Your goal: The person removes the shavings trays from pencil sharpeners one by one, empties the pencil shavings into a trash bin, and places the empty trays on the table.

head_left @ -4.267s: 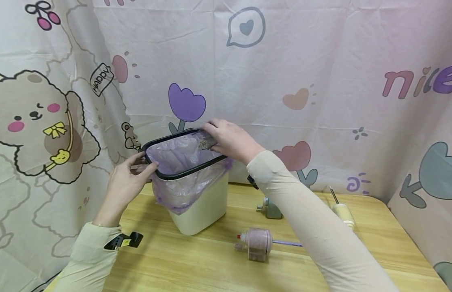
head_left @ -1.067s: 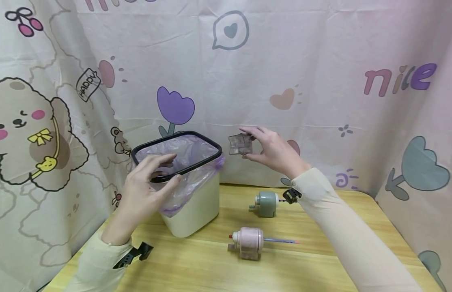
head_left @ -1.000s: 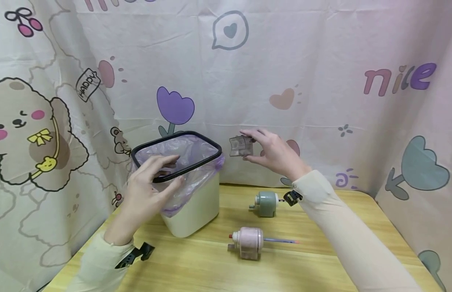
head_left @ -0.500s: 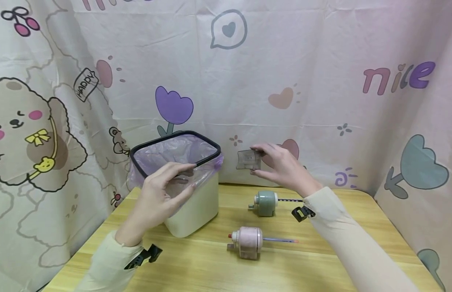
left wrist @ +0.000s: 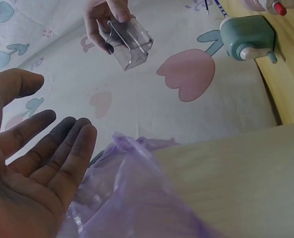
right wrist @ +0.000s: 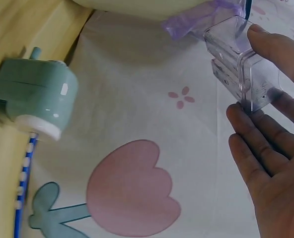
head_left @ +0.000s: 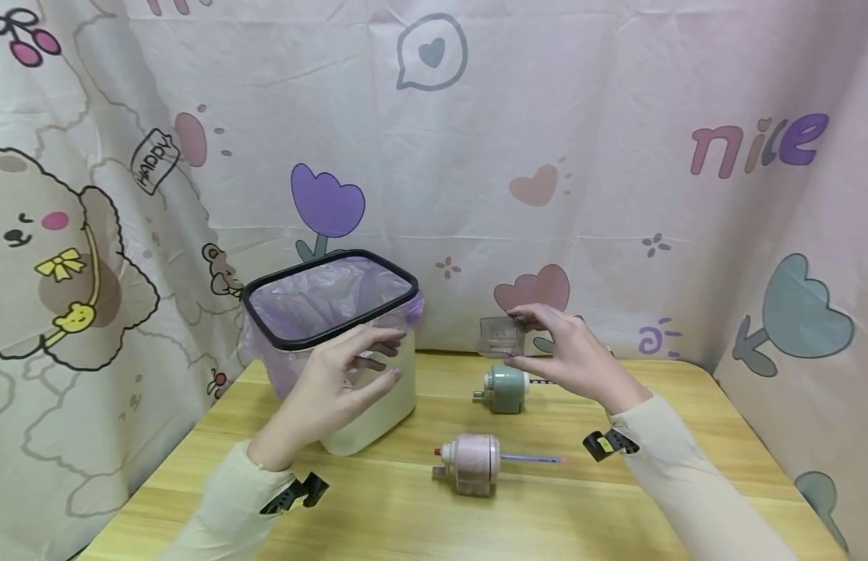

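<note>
My right hand [head_left: 570,358] pinches a clear shavings drawer [head_left: 500,336] between thumb and fingers, above the green pencil sharpener [head_left: 507,389]. In the right wrist view the drawer [right wrist: 244,64] is see-through, with a few dark specks on its walls. Nothing is in my left hand [head_left: 332,382]; its fingers are relaxed and apart, in front of the white trash bin [head_left: 388,405]. The bin has a black rim and a translucent purple bag [head_left: 322,300] lining it. Nearer me on the table lies a pink pencil sharpener [head_left: 476,465] with a pencil in it.
The wooden table [head_left: 378,514] runs up to a printed curtain [head_left: 434,156] at the back and sides. A striped pencil [right wrist: 24,173] sticks out of the green sharpener. My right arm blocks part of the table's right side.
The right hand has carried the drawer out from the bin's mouth, then right and down toward the green sharpener. My left hand has let go of the rim and moved right, before the bin.
</note>
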`<action>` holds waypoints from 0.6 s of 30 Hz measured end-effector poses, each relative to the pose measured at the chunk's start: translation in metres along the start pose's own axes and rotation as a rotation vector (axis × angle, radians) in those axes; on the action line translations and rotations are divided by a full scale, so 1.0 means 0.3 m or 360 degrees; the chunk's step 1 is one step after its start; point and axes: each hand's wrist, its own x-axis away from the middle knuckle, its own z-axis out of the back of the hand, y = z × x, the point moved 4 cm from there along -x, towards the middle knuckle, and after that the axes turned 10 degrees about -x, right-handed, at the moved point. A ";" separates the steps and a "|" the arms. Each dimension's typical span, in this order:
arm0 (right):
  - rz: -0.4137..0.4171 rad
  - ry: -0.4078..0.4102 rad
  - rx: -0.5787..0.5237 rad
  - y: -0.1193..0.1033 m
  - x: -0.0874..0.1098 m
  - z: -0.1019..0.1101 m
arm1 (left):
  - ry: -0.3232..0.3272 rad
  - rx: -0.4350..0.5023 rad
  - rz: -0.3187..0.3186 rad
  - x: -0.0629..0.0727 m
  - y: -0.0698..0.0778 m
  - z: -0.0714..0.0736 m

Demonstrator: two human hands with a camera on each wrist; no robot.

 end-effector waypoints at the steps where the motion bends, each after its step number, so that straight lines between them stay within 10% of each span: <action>1: -0.0026 0.0005 -0.0005 0.008 0.012 0.000 | -0.0015 0.0015 0.0009 -0.002 -0.002 -0.008; 18: -0.0240 0.0034 -0.0037 0.115 0.217 -0.010 | -0.0176 0.0103 0.0104 -0.027 -0.040 -0.144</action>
